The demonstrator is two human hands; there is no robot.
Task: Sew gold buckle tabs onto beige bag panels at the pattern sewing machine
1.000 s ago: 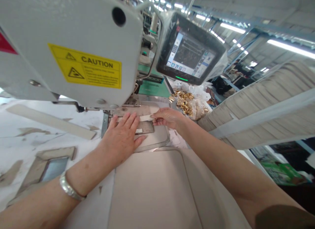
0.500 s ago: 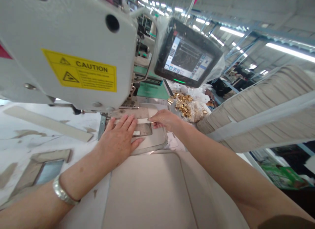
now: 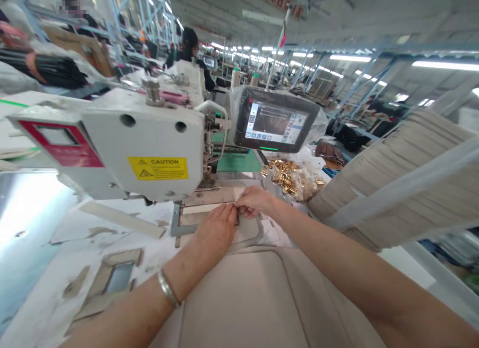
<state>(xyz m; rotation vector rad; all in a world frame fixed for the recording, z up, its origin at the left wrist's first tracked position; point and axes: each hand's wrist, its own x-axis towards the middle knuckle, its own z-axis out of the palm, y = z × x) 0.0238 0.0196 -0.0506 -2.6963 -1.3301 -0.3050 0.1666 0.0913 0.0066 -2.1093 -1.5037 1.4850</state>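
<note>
Left hand [image 3: 215,232]: fingers pressed together, bearing on the clear sewing template [image 3: 250,234], in front of the sewing machine head [image 3: 142,143].
Right hand [image 3: 256,201]: fingertips [image 3: 239,205] pinching the template's inner edge (exact hold partly hidden).
Handling: template light, thin, stiff; take hold by its rim.
Nearby: gilt metal fittings [image 3: 294,181] bagged, right of the machine head.

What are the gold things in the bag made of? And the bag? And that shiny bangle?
The gold pieces look like metal, maybe brass or plated, since they glint brightly under the lights. The bag looks like thin clear plastic: see-through and crinkled. The bangle looks like polished silvery metal, with a smooth shine along its curve.
</note>
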